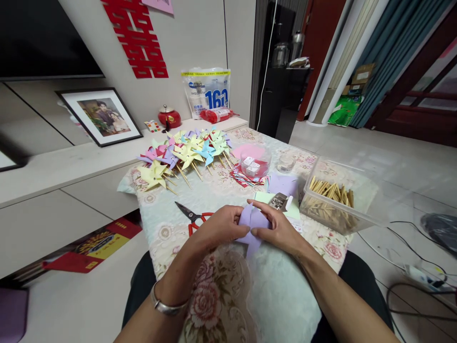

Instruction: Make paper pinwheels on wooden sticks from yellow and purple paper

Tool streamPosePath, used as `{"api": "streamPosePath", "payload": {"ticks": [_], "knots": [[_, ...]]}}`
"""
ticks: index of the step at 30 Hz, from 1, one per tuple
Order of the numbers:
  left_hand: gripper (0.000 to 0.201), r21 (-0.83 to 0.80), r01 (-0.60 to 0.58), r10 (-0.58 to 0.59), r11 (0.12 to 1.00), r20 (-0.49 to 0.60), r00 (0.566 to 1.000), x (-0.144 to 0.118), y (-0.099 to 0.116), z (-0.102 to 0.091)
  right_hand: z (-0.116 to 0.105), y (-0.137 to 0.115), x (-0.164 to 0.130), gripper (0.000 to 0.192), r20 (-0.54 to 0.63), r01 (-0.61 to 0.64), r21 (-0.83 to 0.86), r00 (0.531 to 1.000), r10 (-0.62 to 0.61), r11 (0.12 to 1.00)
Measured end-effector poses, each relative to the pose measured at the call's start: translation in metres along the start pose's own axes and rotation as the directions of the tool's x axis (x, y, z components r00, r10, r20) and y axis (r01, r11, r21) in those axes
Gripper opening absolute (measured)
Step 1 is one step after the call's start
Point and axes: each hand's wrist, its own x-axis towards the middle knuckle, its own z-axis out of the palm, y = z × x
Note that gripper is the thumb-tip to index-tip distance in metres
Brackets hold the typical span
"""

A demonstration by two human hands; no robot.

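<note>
Both hands point(225, 224) point(277, 227) hold pale purple paper point(260, 221), curled and pointed

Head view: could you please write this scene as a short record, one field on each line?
left hand: grips the purple paper
right hand: grips the same paper, opposite side
paper state: bent, not flat
left of hands: red-handled scissors
farther ahead: multicoloured pinwheels on sticks
right of hands: clear plastic box holding thin sticks
surface: floral tablecloth
</note>
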Motion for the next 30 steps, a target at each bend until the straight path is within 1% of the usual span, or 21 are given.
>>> {"api": "streamPosePath", "payload": {"ticks": [3, 6, 8, 11, 12, 14, 16, 18, 20, 23, 27, 30], "knots": [[0.022, 0.036, 0.004, -0.004, 0.999, 0.005, 1.0, 0.001, 0.003, -0.001, 0.001, 0.001, 0.0, 0.079, 0.018, -0.003, 0.034, 1.0, 0.003, 0.999], [0.016, 0.013, 0.012, -0.011, 1.0, -0.033, 0.999, 0.0, 0.007, -0.002, 0.003, 0.001, 0.0, 0.08, -0.02, 0.013, 0.106, 1.0, -0.011, 0.994], [0.021, -0.081, -0.008, 0.001, 0.997, -0.091, 0.996, -0.002, 0.007, -0.002, 0.004, 0.001, 0.0, 0.082, -0.073, 0.031, 0.166, 0.997, -0.02, 0.986], [0.036, -0.258, -0.104, 0.042, 0.961, -0.235, 0.971, -0.005, 0.001, 0.002, 0.007, 0.002, 0.001, 0.084, -0.163, 0.08, 0.228, 0.986, -0.044, 0.97], [0.041, -0.3, -0.139, 0.049, 0.944, -0.289, 0.956, -0.005, -0.002, 0.005, 0.007, 0.002, 0.001, 0.084, -0.194, 0.099, 0.237, 0.98, -0.053, 0.966], [0.048, -0.368, -0.165, 0.025, 0.915, -0.356, 0.934, -0.005, -0.01, 0.016, 0.009, 0.002, 0.0, 0.083, -0.252, 0.127, 0.243, 0.966, -0.064, 0.962], [0.052, -0.431, -0.156, -0.027, 0.889, -0.391, 0.92, -0.001, -0.017, 0.029, 0.01, 0.001, -0.001, 0.081, -0.296, 0.145, 0.228, 0.952, -0.073, 0.963], [0.052, -0.488, -0.183, -0.054, 0.853, -0.433, 0.9, 0.003, -0.021, 0.043, 0.01, 0.001, -0.002, 0.079, -0.336, 0.162, 0.193, 0.938, -0.09, 0.968], [0.049, -0.498, -0.229, -0.063, 0.836, -0.502, 0.863, 0.008, -0.024, 0.053, 0.011, 0.0, -0.002, 0.078, -0.364, 0.179, 0.157, 0.925, -0.111, 0.971], [0.043, -0.483, -0.266, -0.07, 0.834, -0.572, 0.817, 0.012, -0.026, 0.059, 0.011, 0.001, -0.002, 0.077, -0.375, 0.187, 0.132, 0.918, -0.126, 0.973], [0.037, -0.474, -0.256, -0.089, 0.842, -0.591, 0.801, 0.01, -0.03, 0.058, 0.012, 0.003, -0.001, 0.077, -0.359, 0.173, 0.138, 0.926, -0.114, 0.975], [0.036, -0.488, -0.258, -0.092, 0.834, -0.584, 0.807, 0.007, -0.032, 0.057, 0.012, 0.004, 0.0, 0.072, -0.345, 0.167, 0.151, 0.933, -0.106, 0.974]]}}
